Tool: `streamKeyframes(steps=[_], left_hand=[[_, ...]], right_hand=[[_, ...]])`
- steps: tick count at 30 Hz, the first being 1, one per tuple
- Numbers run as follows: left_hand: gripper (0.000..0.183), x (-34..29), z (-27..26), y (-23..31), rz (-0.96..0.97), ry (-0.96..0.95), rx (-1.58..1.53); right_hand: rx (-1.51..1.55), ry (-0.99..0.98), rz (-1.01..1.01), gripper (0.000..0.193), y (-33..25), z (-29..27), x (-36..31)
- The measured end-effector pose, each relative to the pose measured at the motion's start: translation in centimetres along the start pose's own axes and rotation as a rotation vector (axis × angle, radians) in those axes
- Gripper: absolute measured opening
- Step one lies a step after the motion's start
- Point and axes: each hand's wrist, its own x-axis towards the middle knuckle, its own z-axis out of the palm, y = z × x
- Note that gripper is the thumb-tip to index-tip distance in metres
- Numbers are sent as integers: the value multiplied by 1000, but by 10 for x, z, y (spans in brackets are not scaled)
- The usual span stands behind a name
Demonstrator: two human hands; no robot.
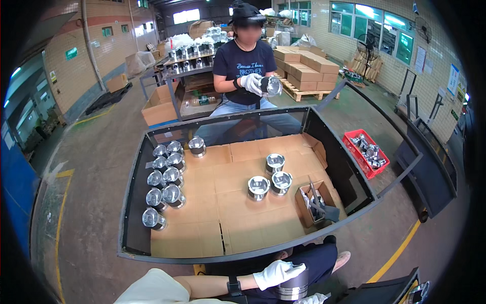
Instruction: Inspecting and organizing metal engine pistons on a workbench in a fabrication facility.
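Observation:
My left hand, in a white glove, is closed over the top and side of a dark-skirted piston with shiny ring grooves, low over my lap. A bit of white glove, my right hand, shows beside the piston's lower end; the bottom edge of the head view cuts it off, and its fingers cannot be made out. Ahead stands a cardboard-lined cart. Along its left side several pistons stand in rows, and one piston is set apart behind them. Three more pistons stand right of the middle.
A small cardboard box with tools sits in the cart's near right corner. Across the cart, a person in white gloves holds a piston. A red crate of metal parts stands right, with stacked cartons behind.

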Motion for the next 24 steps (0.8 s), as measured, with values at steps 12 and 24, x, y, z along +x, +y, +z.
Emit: streamKeyframes(steps=[12,24], left_hand=[[16,8,-26,19,-298,44,-513],[38,49,-57,24,-873,42,-736]], right_hand=[[310,-150,153,42,14,37,-12],[-948,20,-82,26,5,54,-21]])
